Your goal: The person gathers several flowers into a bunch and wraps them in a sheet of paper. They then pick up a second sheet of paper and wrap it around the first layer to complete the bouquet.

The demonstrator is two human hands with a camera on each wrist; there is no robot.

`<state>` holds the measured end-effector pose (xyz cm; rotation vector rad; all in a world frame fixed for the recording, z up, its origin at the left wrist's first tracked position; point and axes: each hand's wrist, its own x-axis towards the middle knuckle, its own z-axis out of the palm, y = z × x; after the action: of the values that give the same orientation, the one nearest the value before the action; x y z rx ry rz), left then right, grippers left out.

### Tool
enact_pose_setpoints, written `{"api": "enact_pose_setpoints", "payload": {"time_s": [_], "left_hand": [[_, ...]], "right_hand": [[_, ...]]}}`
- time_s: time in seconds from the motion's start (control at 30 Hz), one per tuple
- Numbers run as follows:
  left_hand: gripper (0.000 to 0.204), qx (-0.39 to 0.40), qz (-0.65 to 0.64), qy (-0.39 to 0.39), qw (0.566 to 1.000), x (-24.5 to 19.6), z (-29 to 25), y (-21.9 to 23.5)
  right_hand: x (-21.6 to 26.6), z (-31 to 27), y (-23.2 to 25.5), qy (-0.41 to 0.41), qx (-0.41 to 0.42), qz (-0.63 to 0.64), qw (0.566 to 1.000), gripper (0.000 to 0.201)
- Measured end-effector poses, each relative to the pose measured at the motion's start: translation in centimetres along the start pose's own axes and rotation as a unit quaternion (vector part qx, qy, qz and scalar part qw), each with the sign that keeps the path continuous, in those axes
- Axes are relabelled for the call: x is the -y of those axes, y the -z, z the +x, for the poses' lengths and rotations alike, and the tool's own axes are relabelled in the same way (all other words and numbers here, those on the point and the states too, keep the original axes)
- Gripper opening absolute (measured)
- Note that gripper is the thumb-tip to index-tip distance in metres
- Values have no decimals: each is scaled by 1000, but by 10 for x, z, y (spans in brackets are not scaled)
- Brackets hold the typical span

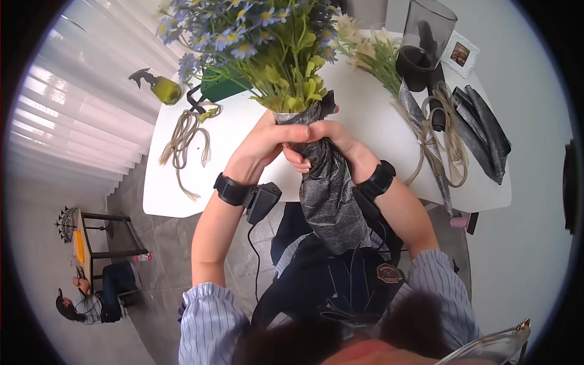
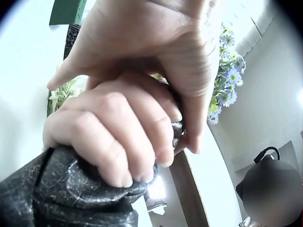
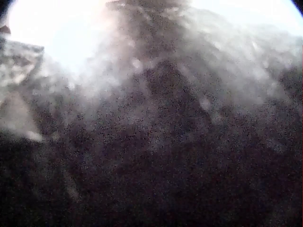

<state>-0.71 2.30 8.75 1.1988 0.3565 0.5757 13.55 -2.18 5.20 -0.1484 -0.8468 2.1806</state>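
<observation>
A bouquet of blue daisy-like flowers [image 1: 243, 45] stands upright before me, its stems bound in crinkled black wrapping paper [image 1: 331, 201] that hangs below the hands. My left hand [image 1: 261, 139] grips the bouquet high on its neck, just under the leaves. Right beside it, my right hand [image 1: 333, 134] curls round the same wrapped neck. In the left wrist view, the right hand's fingers [image 2: 111, 120] close over the black paper, with the left hand [image 2: 142, 42] above and overlapping them. Blurred dark paper [image 3: 156, 127] fills most of the right wrist view.
On the white table [image 1: 237, 164] lie tied raffia strands [image 1: 182, 143], a green spray bottle [image 1: 161, 88] and a green box [image 1: 224, 85]. To the right are pale flowers [image 1: 371, 52], a dark glass vase [image 1: 429, 30], rolled black paper [image 1: 480, 128] and a small frame [image 1: 460, 55]. Another person sits far left.
</observation>
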Motion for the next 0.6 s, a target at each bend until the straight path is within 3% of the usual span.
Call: {"api": "enact_pose_setpoints", "payload": {"time_s": [0.07,0.1,0.2,0.27,0.33,0.43,0.53,0.57,0.6], "left_hand": [[50,-55,-18,-37,998,0,1,-14],[47,-48,2,-15,999,-2,0,-10],[42,-102,10,12,995,-5,-1,-8],[45,-124,64,5,990,-10,2,1],[43,-129,54,-7,990,-6,5,2],[41,-161,-3,-29,986,-4,9,7],[40,-164,-16,-57,985,-7,10,18],[40,-176,-12,-77,981,-11,9,21],[41,-177,-22,-73,981,-15,7,24]], "right_hand": [[1,-1,-5,-6,-57,-9,998,34],[1,0,-4,4,-17,13,1000,34],[0,-7,-13,-21,-117,-31,992,30],[0,-9,-19,-30,-142,-131,981,30],[-1,-11,-22,-32,-178,-114,977,36],[-7,-14,-15,-56,-195,-199,959,50],[-23,-29,-13,104,-262,-312,907,64],[-25,-36,-10,144,-286,-390,863,73],[-27,-44,-12,124,-303,-387,862,71]]}}
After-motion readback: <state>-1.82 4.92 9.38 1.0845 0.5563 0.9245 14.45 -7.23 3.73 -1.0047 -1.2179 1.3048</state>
